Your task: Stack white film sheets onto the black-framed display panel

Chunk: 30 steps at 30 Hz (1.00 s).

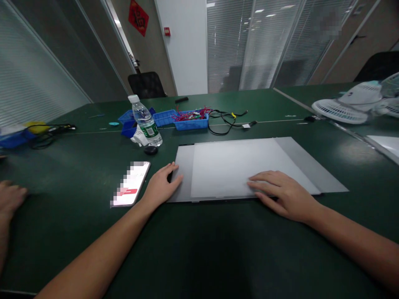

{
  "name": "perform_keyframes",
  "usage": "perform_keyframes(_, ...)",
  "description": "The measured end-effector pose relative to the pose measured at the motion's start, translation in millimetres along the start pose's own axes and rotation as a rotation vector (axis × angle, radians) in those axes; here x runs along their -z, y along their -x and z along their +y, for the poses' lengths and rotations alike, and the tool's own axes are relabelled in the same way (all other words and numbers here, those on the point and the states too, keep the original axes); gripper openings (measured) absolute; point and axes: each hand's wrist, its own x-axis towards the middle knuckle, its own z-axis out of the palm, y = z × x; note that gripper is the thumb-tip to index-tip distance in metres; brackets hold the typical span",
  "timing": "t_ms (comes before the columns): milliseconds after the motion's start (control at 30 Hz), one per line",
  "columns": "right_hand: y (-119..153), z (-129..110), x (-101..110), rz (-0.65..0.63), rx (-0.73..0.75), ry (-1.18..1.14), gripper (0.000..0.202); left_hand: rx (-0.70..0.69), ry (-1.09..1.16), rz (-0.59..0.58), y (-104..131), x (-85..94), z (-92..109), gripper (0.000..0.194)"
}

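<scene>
A flat panel with white and translucent sheets (224,166) lies on the green table (199,241); one translucent sheet sticks out past its right end. My left hand (162,185) rests at the panel's left edge, thumb and fingers apart, holding nothing. Across the front right part of the white sheet lies my right hand (280,193), palm down with its fingers spread. Left of my left hand is a phone (132,185) with its screen lit.
A water bottle (146,122) and a black mouse (151,150) stand behind the phone. Farther back are blue trays (191,123), black cables (229,122) and white fans (349,104). Another person's hand (11,197) is at the far left.
</scene>
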Motion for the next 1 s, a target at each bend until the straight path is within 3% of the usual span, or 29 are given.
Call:
perform_keyframes(100,5,20,8,0.090,-0.226,0.052,0.037,-0.004,-0.006,0.003,1,0.8,1,0.066)
perform_keyframes(167,12,42,17,0.111,-0.504,0.130,0.045,0.002,-0.005,0.004,1,1.4,2,0.066)
perform_keyframes(300,36,96,41,0.029,-1.105,0.237,0.064,0.017,-0.010,-0.011,1,2.3,2,0.068)
perform_keyframes(400,56,127,56,0.054,-1.313,0.230,0.061,0.022,-0.014,-0.018,0,1.9,1,0.069)
perform_keyframes(600,65,140,58,0.225,-1.379,0.004,0.049,0.009,0.000,-0.003,0,-0.1,-2,0.067)
perform_keyframes(1000,49,116,43,0.192,-1.237,-0.154,0.041,0.040,-0.018,-0.017,-1,2.5,4,0.069)
